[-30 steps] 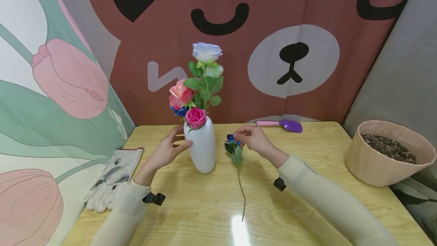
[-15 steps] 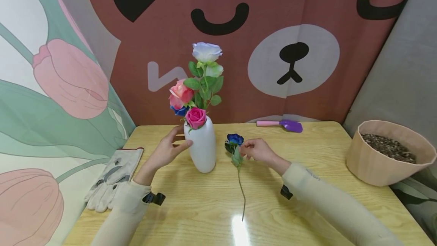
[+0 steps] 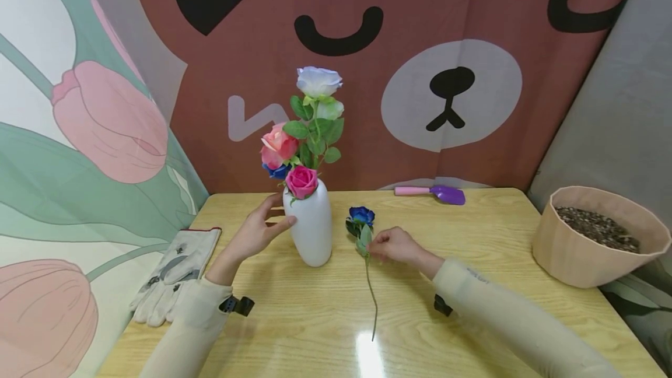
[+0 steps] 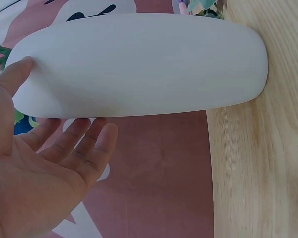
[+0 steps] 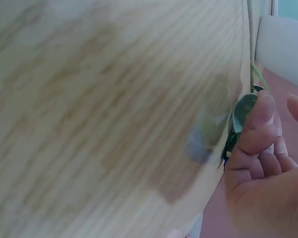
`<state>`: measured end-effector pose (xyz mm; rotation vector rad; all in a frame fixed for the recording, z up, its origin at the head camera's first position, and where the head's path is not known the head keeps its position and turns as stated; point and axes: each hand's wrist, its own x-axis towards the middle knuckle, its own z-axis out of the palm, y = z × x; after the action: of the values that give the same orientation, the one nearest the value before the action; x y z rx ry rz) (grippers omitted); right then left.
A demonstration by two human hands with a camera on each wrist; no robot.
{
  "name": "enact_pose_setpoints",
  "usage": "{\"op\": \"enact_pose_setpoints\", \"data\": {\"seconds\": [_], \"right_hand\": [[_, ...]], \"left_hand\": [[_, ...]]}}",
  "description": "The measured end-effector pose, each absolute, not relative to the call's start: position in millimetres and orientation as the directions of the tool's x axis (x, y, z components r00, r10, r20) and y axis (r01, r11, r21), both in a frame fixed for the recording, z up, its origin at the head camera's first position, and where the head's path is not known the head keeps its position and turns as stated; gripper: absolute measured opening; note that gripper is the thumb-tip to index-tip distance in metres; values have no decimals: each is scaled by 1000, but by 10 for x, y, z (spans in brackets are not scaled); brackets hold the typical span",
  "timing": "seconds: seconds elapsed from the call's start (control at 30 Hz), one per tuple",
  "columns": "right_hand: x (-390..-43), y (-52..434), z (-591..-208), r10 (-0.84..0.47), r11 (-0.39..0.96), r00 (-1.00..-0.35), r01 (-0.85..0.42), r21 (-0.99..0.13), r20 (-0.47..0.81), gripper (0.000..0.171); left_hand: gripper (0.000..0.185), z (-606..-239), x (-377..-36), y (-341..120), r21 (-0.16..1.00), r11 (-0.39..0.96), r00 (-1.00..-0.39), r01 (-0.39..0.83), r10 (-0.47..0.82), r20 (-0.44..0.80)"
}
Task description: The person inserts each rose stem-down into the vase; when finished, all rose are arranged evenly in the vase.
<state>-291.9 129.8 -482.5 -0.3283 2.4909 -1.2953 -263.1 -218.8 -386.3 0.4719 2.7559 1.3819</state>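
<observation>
A tall white vase (image 3: 312, 232) stands on the table with several roses in it: white (image 3: 319, 81), coral (image 3: 279, 143), hot pink (image 3: 301, 181) and blue. My left hand (image 3: 258, 232) holds its upper left side. The thumb (image 4: 20, 74) touches the vase and the fingers lie along the far side. To the right, a blue rose (image 3: 361, 215) lies on the table, its thin stem running toward me. My right hand (image 3: 401, 247) is at its leaves (image 3: 364, 239), fingers bent. In the right wrist view the thumb is apart from the forefinger, which is beside a leaf.
A peach pot (image 3: 572, 255) of dark soil stands at the right edge. A purple trowel (image 3: 447, 194) with a pink handle lies at the back. Folded work gloves (image 3: 175, 273) lie at the left edge. A printed curtain hangs behind the wooden table (image 3: 294, 319).
My right hand has moved from the blue rose's bloom down toward me, to the lower leaves. My left hand and the vase have stayed in place, and the rose has hardly moved.
</observation>
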Motion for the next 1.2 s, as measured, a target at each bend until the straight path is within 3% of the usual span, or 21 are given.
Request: {"op": "enact_pose_setpoints", "data": {"seconds": [0.53,0.93,1.2], "right_hand": [[-2850,1244,-4873,-330,597,-909,6,-802,-253,24],[-2891,1223,-4931,-296,343,-864,302,-889,-408,32],[-2923,1249,-4963,-290,310,-865,320,-895,-409,30]], "left_hand": [[73,-3857,-2625,-2195,786,561,-953,260,281,115],[74,-3849,-2617,-2202,788,559,-952,259,286,110],[74,-3844,-2620,-2200,791,559,-955,248,279,102]]}}
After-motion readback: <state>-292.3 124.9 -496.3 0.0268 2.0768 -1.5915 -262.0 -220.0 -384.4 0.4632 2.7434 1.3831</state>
